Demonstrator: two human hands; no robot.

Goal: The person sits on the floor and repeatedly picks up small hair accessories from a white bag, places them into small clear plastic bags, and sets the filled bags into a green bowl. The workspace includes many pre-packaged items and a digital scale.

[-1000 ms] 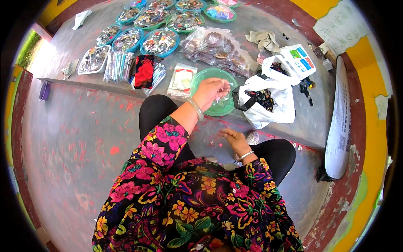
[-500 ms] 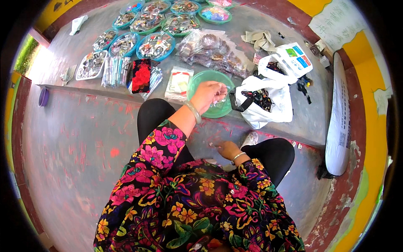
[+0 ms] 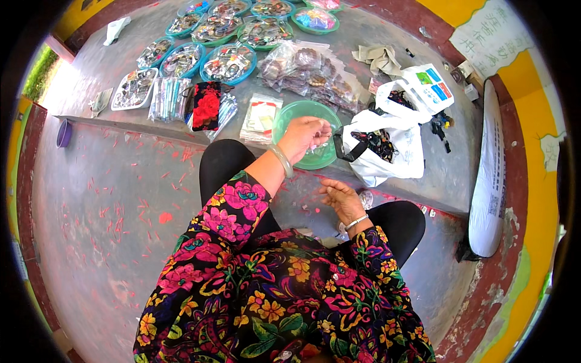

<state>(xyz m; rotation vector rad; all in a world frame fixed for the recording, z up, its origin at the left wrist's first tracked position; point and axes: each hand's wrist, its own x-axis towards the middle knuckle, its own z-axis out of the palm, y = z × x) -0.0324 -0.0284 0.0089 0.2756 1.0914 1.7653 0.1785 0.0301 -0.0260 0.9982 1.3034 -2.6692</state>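
My left hand [image 3: 304,138] is over the near side of a green plastic bowl [image 3: 284,119], its fingers pinched together. Something small and clear shows at the fingertips, too small to name. Closer to me and a little to the right, my right hand [image 3: 342,198] hangs above the lower floor with its fingers apart and nothing visible in them. Beside the bowl, a white bag [image 3: 403,162] with a black strap [image 3: 351,152] holds dark, tangled small items. Left of the bowl lies a stack of flat clear packets [image 3: 261,119].
Bags of beaded bracelets [image 3: 315,75] lie behind the bowl. Several blue and green basins [image 3: 229,65] of small goods fill the back left. Bundled pens [image 3: 169,100] and a red-flowered black pouch [image 3: 206,106] lie near the step edge [image 3: 145,126]. A long white package [image 3: 487,175] leans at right.
My right hand has risen and moved forward and slightly right from low near my lap, its fingers now spread more. The left hand stays over the bowl.
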